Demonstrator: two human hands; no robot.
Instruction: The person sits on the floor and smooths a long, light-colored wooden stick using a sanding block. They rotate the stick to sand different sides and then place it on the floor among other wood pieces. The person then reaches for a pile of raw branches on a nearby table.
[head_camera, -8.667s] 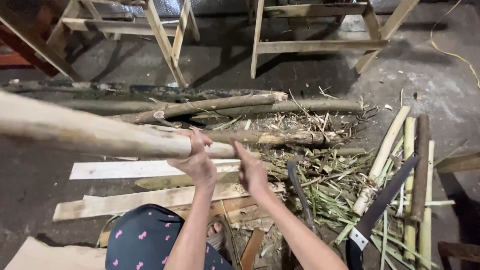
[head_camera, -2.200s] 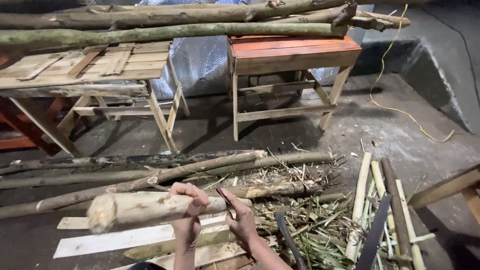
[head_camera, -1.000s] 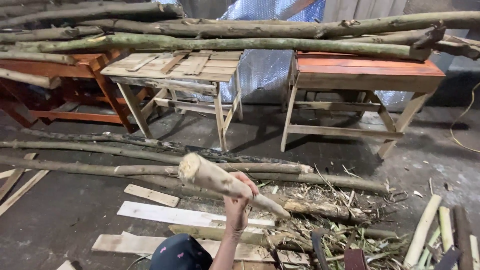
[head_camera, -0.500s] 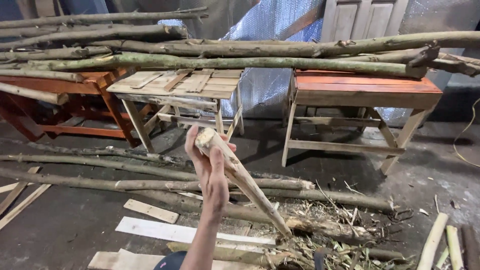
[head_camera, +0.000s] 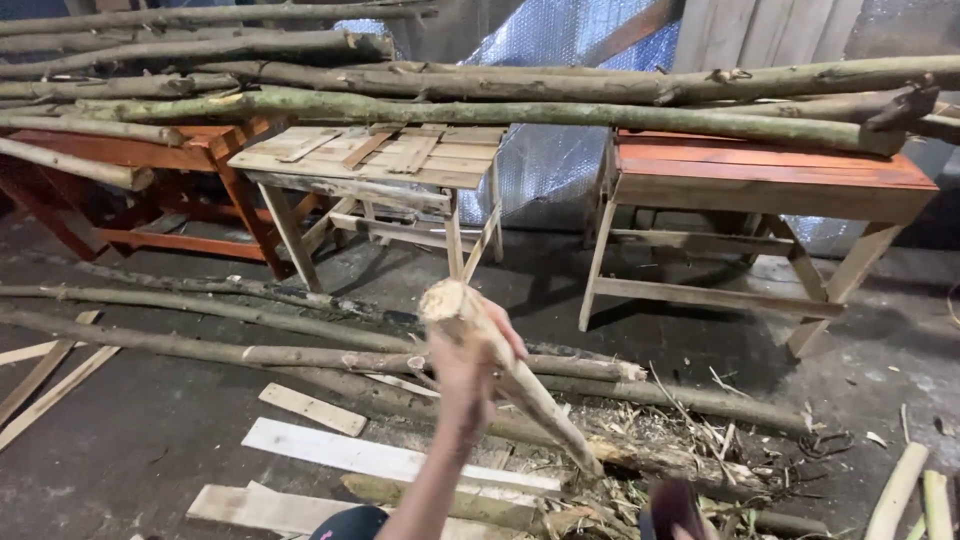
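Dim workshop, dark concrete floor (head_camera: 150, 440) littered with bark and offcuts. One hand (head_camera: 468, 365) was up in centre frame, fingers (head_camera: 500, 322) clenched round a peeled log (head_camera: 505, 375). Which hand it was can't be told from this view; the other hand wasn't visible.

The log's cut top end stood just above the fingers. Its shaft ran down and to the right of them, lower end dropping into the debris pile (head_camera: 690, 470) on the floor. So it was tilted, one end raised, the other apparently down in the scraps.

Progress, as a judgement: the log looked stripped pale, so peeling seemed done. It was not yet set anywhere.

Below the fingers: flat planks (head_camera: 390, 460) and long unpeeled poles (head_camera: 300, 350) lying across the floor. Right of the fingers, near the frame edge: pale stripped sticks (head_camera: 900, 490). Beyond the fingers: a bare wooden table (head_camera: 370, 160), a red-topped table (head_camera: 770, 170) and a red bench (head_camera: 130, 150), with more poles (head_camera: 500, 110) laid across their tops.
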